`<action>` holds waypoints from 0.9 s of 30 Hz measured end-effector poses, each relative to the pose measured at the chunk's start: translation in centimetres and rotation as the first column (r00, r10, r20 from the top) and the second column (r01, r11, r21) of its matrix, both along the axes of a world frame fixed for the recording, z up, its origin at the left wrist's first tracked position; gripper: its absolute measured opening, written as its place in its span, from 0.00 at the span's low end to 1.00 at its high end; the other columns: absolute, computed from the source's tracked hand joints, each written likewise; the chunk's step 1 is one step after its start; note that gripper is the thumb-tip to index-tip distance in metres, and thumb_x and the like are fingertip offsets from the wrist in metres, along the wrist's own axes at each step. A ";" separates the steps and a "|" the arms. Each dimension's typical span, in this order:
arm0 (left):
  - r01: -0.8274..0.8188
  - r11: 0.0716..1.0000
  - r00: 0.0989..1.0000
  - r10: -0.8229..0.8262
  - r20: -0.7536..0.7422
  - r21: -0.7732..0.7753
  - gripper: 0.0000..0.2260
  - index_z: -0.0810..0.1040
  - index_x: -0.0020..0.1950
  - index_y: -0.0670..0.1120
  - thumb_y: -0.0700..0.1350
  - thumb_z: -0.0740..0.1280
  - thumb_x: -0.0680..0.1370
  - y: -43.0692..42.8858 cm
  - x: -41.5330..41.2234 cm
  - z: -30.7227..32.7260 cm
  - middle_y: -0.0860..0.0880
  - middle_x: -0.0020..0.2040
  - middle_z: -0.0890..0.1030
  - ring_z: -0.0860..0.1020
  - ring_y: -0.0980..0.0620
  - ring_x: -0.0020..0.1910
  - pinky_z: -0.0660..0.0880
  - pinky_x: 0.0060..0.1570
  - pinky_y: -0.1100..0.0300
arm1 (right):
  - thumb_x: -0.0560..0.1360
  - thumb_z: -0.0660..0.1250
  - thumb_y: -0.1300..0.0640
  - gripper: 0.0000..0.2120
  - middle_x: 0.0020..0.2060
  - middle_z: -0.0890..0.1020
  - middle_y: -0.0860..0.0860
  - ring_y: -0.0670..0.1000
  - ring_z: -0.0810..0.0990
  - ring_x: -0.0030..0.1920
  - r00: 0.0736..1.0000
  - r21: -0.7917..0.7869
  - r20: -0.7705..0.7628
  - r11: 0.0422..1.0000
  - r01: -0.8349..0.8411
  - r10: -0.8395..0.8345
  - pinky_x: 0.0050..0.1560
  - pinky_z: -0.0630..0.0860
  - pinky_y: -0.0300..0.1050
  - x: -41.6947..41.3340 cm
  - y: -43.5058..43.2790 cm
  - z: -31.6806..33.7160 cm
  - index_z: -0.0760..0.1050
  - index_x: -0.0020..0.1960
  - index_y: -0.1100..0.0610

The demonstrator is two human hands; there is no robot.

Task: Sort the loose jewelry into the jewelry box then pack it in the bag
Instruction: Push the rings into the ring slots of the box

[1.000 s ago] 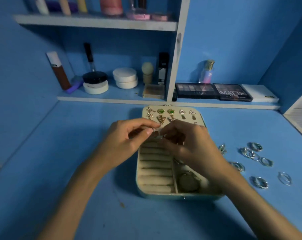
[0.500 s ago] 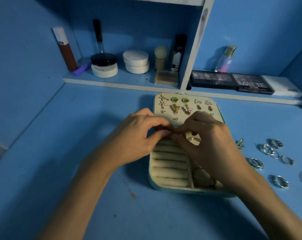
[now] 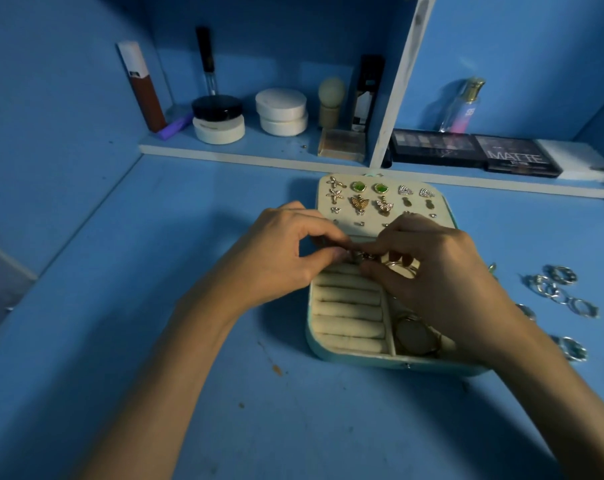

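the left hand (image 3: pixel 283 258) and the right hand (image 3: pixel 442 282) meet fingertip to fingertip over the far end of the ring rolls (image 3: pixel 349 306), both with fingers curled, thumb and forefinger of each pinching the same small metal piece (image 3: pixel 357 258); it is too small and dark to tell what kind of jewelry it is. just under the right fingers a thin gold ring (image 3: pixel 397 268) shows at the top of the box. the jewelry box (image 3: pixel 363 358) lies open on the blue table (image 3: pixel 155 341), directly below the hands, its cream rolls on the left side and a round watch (image 3: pixel 415 336) in the right compartment, partly hidden by the right wrist. the lid panel (image 3: pixel 415 221) lies flat on the far side, with pairs of earrings (image 3: pixel 370 195) pinned in rows. loose silver rings (image 3: pixel 557 289) lie scattered on the table to the right of the box, apart from it. beyond, a low shelf (image 3: pixel 241 152) holds jars (image 3: pixel 219 119), a perfume bottle (image 3: pixel 463 105) and eyeshadow palettes (image 3: pixel 435 147).
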State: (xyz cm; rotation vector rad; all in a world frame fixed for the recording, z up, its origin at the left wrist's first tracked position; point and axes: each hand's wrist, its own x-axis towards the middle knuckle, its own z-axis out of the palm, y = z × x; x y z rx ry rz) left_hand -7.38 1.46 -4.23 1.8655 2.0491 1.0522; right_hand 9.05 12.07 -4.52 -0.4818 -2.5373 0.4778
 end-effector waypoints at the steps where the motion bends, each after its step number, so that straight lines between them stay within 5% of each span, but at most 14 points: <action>1: -0.001 1.000 1.000 0.001 -0.007 0.002 0.06 0.85 0.48 0.52 0.43 0.72 0.73 0.0 0.0 0.0 0.69 0.37 0.75 0.72 0.61 0.43 0.63 0.41 0.75 | 0.68 0.70 0.55 0.09 0.35 0.75 0.46 0.41 0.68 0.37 1.000 -0.002 -0.007 1.000 -0.005 0.005 0.42 0.64 0.22 0.0 0.0 0.0 0.84 0.46 0.56; 7: 0.006 1.000 0.999 -0.006 -0.050 -0.001 0.07 0.84 0.48 0.52 0.48 0.69 0.72 0.0 0.0 0.0 0.66 0.38 0.76 0.71 0.60 0.43 0.62 0.40 0.77 | 0.67 0.70 0.53 0.09 0.35 0.77 0.47 0.42 0.69 0.36 1.000 -0.015 -0.011 1.000 -0.027 0.027 0.41 0.67 0.27 0.2 0.0 0.1 0.82 0.46 0.55; 18: 0.022 0.999 0.997 -0.020 -0.079 0.031 0.11 0.84 0.49 0.54 0.53 0.69 0.70 -0.1 -0.3 -0.1 0.61 0.43 0.80 0.71 0.63 0.40 0.62 0.41 0.77 | 0.69 0.69 0.67 0.03 0.35 0.79 0.52 0.46 0.73 0.34 0.972 0.104 -0.233 0.994 0.013 0.011 0.38 0.72 0.34 0.0 -0.1 0.1 0.80 0.41 0.62; 23: -0.020 0.999 0.999 0.021 -0.046 0.029 0.12 0.84 0.51 0.52 0.51 0.72 0.69 -0.2 -0.4 0.0 0.67 0.39 0.75 0.73 0.60 0.44 0.63 0.42 0.78 | 0.68 0.69 0.67 0.03 0.42 0.83 0.53 0.44 0.78 0.42 0.973 0.051 -0.217 0.996 -0.073 0.082 0.46 0.72 0.26 -0.1 -0.1 -0.4 0.81 0.41 0.63; 27: -0.001 1.000 0.999 0.002 -0.045 0.007 0.07 0.84 0.47 0.53 0.49 0.74 0.70 -0.4 -0.5 0.0 0.62 0.39 0.80 0.73 0.60 0.44 0.64 0.42 0.76 | 0.68 0.70 0.63 0.03 0.41 0.81 0.51 0.48 0.77 0.41 0.983 0.030 -0.160 0.996 -0.083 0.087 0.45 0.72 0.34 0.3 0.3 -0.1 0.82 0.41 0.60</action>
